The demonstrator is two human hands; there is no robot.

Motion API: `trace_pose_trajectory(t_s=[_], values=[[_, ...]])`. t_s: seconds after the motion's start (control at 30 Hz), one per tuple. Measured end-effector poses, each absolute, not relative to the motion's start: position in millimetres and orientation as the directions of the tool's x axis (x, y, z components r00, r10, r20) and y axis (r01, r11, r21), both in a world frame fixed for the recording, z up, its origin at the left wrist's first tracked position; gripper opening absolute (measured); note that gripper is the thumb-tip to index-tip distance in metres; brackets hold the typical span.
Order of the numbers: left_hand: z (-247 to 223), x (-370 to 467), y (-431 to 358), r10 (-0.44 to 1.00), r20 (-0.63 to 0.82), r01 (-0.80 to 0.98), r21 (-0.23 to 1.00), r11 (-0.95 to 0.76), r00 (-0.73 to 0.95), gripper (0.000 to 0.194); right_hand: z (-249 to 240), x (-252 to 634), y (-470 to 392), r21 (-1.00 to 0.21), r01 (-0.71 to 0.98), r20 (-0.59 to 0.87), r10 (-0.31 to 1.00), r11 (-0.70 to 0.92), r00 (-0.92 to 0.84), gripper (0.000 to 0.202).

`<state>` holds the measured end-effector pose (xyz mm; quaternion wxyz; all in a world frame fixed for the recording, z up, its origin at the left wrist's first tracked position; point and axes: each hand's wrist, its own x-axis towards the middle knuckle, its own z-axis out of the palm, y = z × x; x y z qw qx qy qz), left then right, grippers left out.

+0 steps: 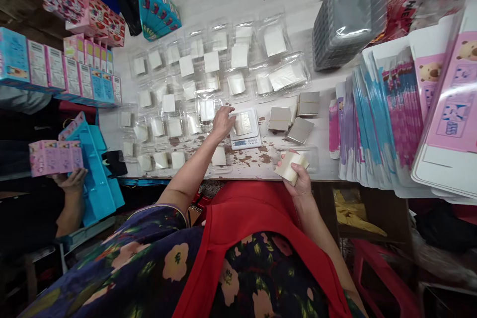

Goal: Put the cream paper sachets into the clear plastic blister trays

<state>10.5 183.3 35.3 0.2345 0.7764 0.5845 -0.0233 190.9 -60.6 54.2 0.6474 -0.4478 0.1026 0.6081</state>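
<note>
My left hand [222, 121] reaches over the left edge of a small white digital scale [246, 143], its fingers stretched out and apart beside a packet of pale sheets [244, 123] on the weighing plate. Whether the fingertips touch that packet is hard to make out. In my right hand [301, 181], near the table's front edge, is a stack of cream-coloured sheets [288, 166], held between thumb and fingers. A clear plastic tray [312, 156] lies partly behind it. Banded stacks of grey-silver cards [279, 118] rest to the right of the scale.
Several clear trays with white packets [175, 126] cover the table's left and middle. A tall pile of clear trays [346, 15] stands at the back right, beside printed cards [447, 109]. At the left, another person's hand [70, 179] holds pink boxes [55, 157].
</note>
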Motion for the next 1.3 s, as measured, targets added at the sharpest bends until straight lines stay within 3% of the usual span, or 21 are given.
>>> trace_pose_trajectory(t_s=[0.1, 0.23, 0.43, 0.5, 0.73, 0.87, 1.07, 1.3], values=[[41, -3, 181, 0.887, -0.327, 0.908, 0.370, -0.198, 0.327, 0.032, 52, 190, -63, -0.410, -0.902, -0.684, 0.699, -0.132, 0.208, 0.041], [47, -11, 169, 0.853, -0.356, 0.906, 0.324, -0.271, 0.383, 0.034, 49, 188, -66, -0.410, -0.898, -0.699, 0.687, -0.158, 0.198, 0.035], [42, 5, 160, 0.665, -0.443, 0.797, 0.280, -0.535, 0.602, 0.073, 47, 184, -67, -0.356, -0.922, -0.725, 0.668, -0.155, 0.168, 0.036], [38, 13, 162, 0.628, -0.468, 0.777, 0.269, -0.569, 0.621, 0.078, 47, 183, -68, -0.342, -0.928, -0.733, 0.660, -0.146, 0.166, 0.037], [42, 20, 168, 0.626, -0.483, 0.777, 0.220, -0.590, 0.612, 0.076, 45, 179, -74, -0.356, -0.926, -0.737, 0.647, -0.128, 0.194, 0.039], [52, 7, 170, 0.670, -0.438, 0.798, 0.262, -0.543, 0.600, 0.071, 44, 179, -76, -0.355, -0.927, -0.741, 0.640, -0.122, 0.200, 0.041], [62, -2, 176, 0.801, -0.256, 0.829, 0.326, -0.455, 0.541, 0.042, 44, 179, -74, -0.335, -0.934, -0.745, 0.642, -0.124, 0.182, 0.037], [85, 52, 184, 0.770, -0.216, 0.754, 0.476, -0.454, 0.600, 0.031, 48, 185, -75, -0.332, -0.935, -0.745, 0.643, -0.126, 0.178, 0.041]])
